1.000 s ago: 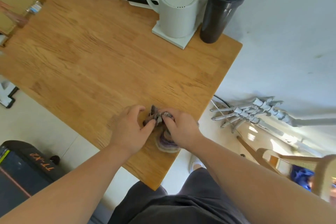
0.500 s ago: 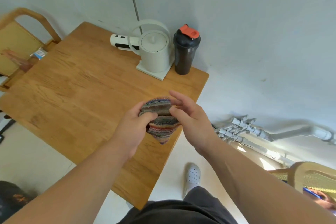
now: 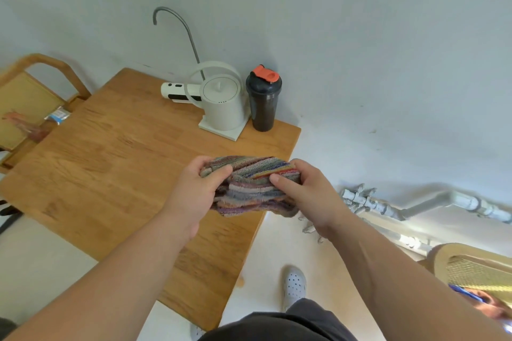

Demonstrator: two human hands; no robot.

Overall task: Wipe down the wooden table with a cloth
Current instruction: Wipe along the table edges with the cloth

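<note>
1. The striped cloth [image 3: 250,187] is held up in the air between both hands, over the right near part of the wooden table [image 3: 110,163], not touching it.
2. The left hand [image 3: 198,195] grips the cloth's left end, thumb curled over the top and fingers tucked behind the fabric.
3. The right hand [image 3: 310,194] pinches the right end, thumb pressed on the front and fingers wrapped behind.
4. The cloth is bunched and sags in folds between the two grips.
5. At the table's far edge by the wall stand a white electric kettle [image 3: 221,104] on its base and a black shaker bottle [image 3: 263,102] with an orange cap, just beside each other.
6. A white cylindrical device [image 3: 174,93] lies behind the kettle.
7. A wooden chair [image 3: 41,69] stands at the table's left.
</note>
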